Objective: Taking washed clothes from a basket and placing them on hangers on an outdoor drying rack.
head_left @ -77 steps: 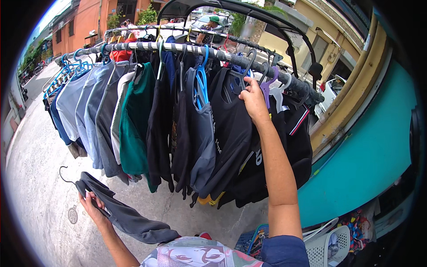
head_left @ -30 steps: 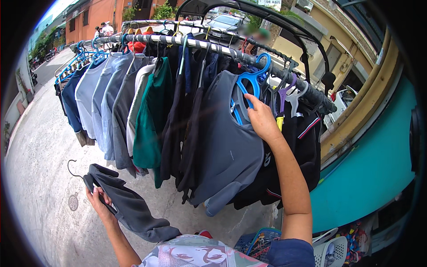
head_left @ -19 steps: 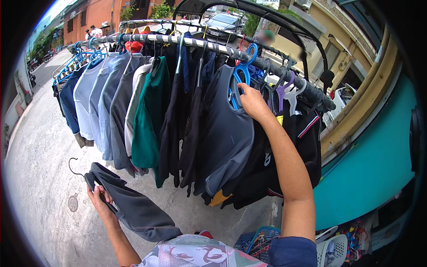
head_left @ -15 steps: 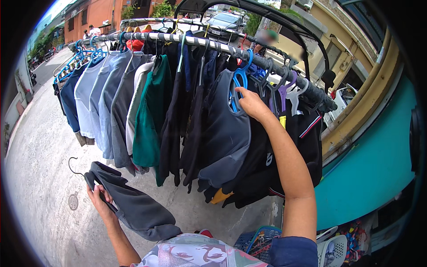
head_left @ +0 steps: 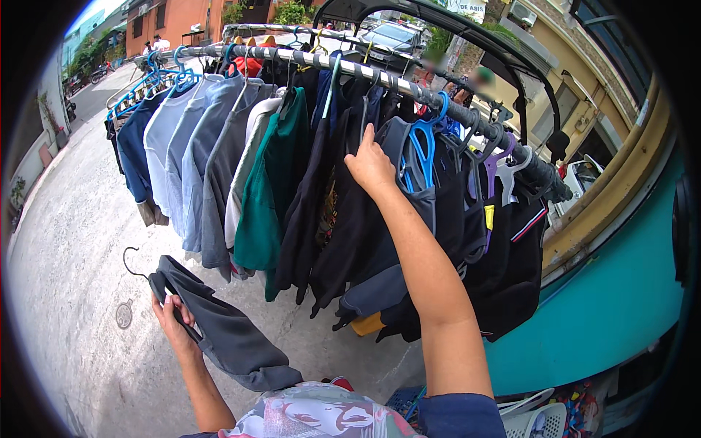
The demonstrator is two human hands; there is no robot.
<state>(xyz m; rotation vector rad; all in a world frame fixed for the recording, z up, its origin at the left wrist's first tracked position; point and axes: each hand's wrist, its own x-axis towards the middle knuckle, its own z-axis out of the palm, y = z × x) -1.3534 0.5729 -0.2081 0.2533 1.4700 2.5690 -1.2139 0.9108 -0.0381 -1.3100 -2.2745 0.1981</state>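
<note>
The left hand (head_left: 175, 321) grasps a dark grey garment (head_left: 241, 343) together with its hanger, whose black hook (head_left: 131, 261) sticks out free. This garment is off the rack, at lower left, above the concrete ground (head_left: 80, 255). The right hand (head_left: 371, 164) is up among the hanging clothes, index finger extended, other fingers curled, against a black garment (head_left: 350, 226); whether it grips anything cannot be told.

Clothes crowd the rail (head_left: 350, 67). Just right of the hand, a blue hanger (head_left: 423, 139) carries a grey top (head_left: 420, 204), partly hidden by the right forearm. Further right hang a purple hanger (head_left: 491, 166) and a white hanger (head_left: 509, 175). A green shirt (head_left: 272, 190) and pale blue shirts (head_left: 171, 160) fill the left side. Behind runs a second rail (head_left: 263, 31), with a parked car (head_left: 394, 36) beyond. A teal panel (head_left: 569, 328) stands at right, above a white basket (head_left: 537, 423).
</note>
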